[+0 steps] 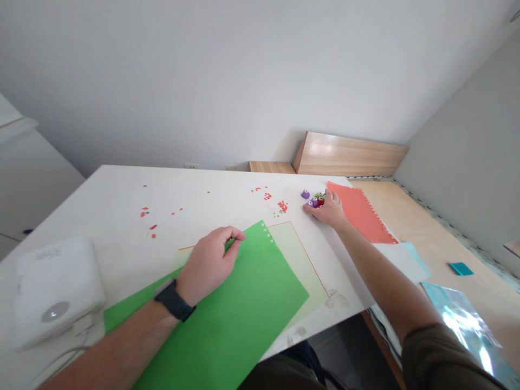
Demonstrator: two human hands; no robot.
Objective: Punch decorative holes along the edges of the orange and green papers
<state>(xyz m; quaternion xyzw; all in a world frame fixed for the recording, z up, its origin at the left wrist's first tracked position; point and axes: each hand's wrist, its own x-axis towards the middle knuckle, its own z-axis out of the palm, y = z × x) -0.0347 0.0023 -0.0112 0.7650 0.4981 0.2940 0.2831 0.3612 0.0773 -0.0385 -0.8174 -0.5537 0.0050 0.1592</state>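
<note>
Risk of spilling small craft punches (314, 200) off the far edge of the counter (122, 200) from a careless sweep of the spread right hand (327, 210) resting on them, and of dragging the green paper sheet (235, 309) askew under the narrowly curled left hand (209, 265), its grip unclear.

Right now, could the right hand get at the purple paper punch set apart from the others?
Probably yes: the right hand rests on the cluster of paper punches, and the purple paper punch stands just beyond it, with nothing visible in the way.
</note>
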